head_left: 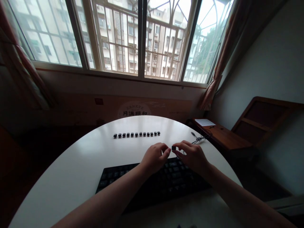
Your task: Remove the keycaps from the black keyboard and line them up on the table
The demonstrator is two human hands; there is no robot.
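A small black keycap [174, 148] is pinched between the thumb and fingertips of my right hand [192, 155], just above the back edge of the keyboard. My left hand [155, 155] is close beside it, fingers curled and thumb and fingertip brought together; nothing shows between them. Only a very narrow gap parts its fingertips from the keycap. Under both hands and forearms lies the black keyboard [175, 177], partly covered by them and dim in the shade. Farther back, several black keycaps [136, 134] stand in one neat row on the white table.
The white round table [78, 171] curves away toward the window. At its right side lies a coiled black cable [199, 138] with a plug. Beyond that edge stands a wooden chair [228, 136] with a sheet of paper [204, 122] on it.
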